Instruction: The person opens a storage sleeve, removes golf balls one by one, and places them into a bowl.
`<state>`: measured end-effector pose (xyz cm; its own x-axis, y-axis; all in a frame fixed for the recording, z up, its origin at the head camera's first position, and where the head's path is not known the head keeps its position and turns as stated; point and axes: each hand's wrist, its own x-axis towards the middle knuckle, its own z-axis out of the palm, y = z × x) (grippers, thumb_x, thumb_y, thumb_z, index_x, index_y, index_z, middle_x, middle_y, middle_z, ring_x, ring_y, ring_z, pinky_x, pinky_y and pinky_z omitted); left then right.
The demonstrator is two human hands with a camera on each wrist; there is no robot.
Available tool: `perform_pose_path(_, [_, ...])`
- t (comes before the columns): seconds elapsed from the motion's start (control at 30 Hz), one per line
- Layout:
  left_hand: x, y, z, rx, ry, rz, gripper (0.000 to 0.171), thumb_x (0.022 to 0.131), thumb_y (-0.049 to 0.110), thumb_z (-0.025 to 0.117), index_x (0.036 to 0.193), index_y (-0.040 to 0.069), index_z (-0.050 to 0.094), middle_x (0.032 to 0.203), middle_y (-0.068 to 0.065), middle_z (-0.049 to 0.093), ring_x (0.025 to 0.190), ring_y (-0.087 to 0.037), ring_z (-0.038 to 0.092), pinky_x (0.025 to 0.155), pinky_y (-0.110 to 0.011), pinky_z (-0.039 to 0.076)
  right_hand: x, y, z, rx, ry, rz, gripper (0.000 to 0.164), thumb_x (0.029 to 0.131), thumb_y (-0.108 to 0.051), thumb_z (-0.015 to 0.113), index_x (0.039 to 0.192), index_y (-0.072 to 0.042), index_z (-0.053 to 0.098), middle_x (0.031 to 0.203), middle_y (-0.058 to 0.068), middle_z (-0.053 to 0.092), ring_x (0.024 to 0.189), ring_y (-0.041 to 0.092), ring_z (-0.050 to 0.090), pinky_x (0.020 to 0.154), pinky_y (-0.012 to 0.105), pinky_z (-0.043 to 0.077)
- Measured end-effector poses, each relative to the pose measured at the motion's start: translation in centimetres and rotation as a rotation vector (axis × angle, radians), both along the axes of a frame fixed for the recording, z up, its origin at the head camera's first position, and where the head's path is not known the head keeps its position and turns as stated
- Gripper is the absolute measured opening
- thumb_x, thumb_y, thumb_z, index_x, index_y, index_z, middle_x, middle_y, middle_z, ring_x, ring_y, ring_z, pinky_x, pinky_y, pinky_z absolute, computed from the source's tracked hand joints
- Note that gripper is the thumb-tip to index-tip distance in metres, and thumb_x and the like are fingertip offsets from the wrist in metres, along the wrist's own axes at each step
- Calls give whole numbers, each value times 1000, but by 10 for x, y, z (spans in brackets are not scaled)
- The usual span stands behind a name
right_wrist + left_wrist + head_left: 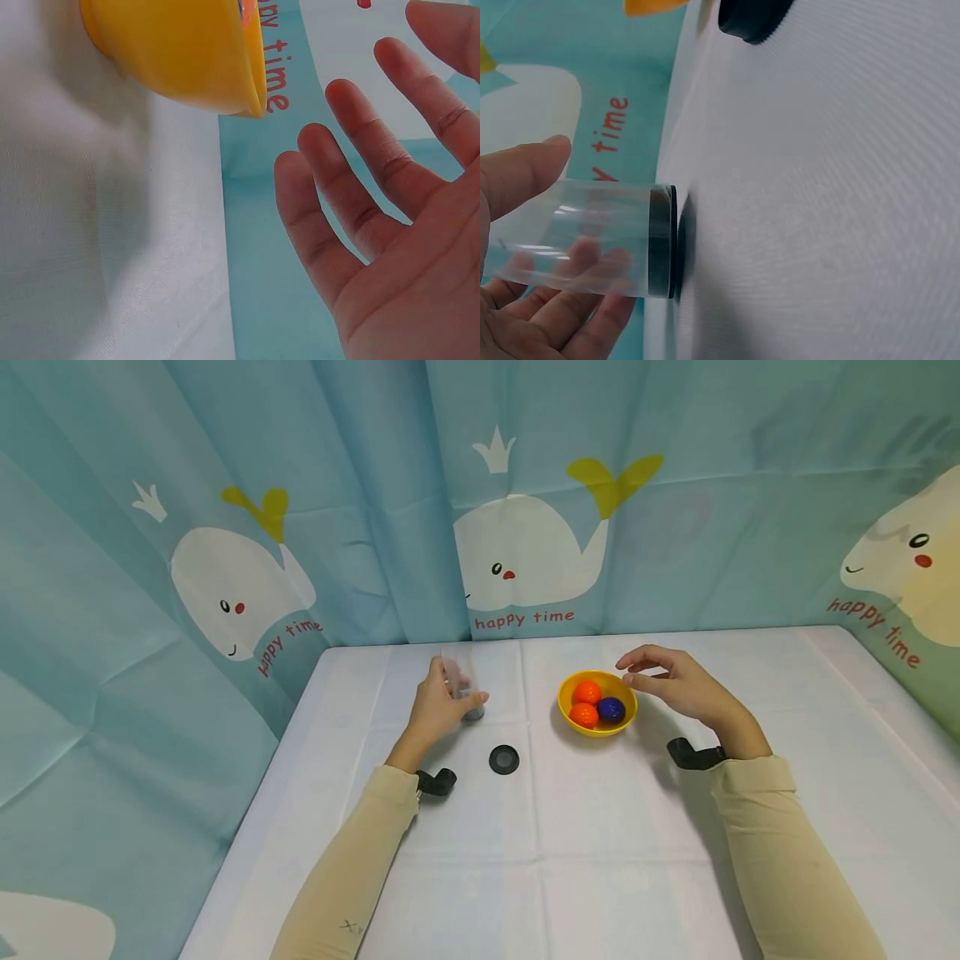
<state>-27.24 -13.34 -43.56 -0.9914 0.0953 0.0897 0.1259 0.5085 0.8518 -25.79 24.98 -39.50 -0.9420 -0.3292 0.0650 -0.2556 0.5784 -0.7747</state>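
A clear plastic jar (pixel 604 225) with a dark base stands upright on the white table. My left hand (pixel 437 708) is around this jar, thumb on one side and fingers on the other; the fingers show through the plastic in the left wrist view. A round black lid (pixel 504 759) lies on the table, just nearer than the jar. To the right, a yellow bowl (pixel 597 732) contains two orange balls (pixel 587 692) and a dark blue ball (pixel 611 710). My right hand (pixel 671 681) hovers at the bowl's right rim, fingers loosely bent and holding nothing.
A white cloth covers the table (pixel 480 893). Behind it and along the left side hangs a light blue curtain (pixel 390 527) printed with whales. Black wrist mounts (pixel 693 754) sit at both cuffs.
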Motion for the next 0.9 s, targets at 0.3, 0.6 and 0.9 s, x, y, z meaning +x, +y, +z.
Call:
perform_pose_path(0.3, [-1, -1, -3, -9, -8, -6, 52, 89, 30, 82, 101, 14, 35, 121, -10, 64, 114, -29, 63, 84, -40, 47, -1, 0, 1, -5, 1, 8, 31, 104, -25, 60, 129, -6, 63, 130, 14, 64, 109, 3, 57, 92, 17, 47])
perform_pose_path(0.6, [-4, -3, -2, -109, -34, -50, 59, 85, 36, 85, 111, 12, 38, 97, -9, 51, 89, -28, 53, 72, -37, 44, 0, 1, 0, -5, -3, 2, 29, 104, -25, 59, 127, -9, 64, 128, 8, 64, 109, 2, 57, 92, 16, 47])
perform_pose_path(0.9, [-4, -22, 9, -213, -183, -220, 90, 82, 31, 87, 152, 19, 31, 151, -18, 49, 146, -35, 45, 115, -54, 42, -1, 2, -2, 2, -6, -1, 29, 105, -27, 59, 127, -10, 64, 131, 13, 63, 111, 2, 56, 93, 17, 47])
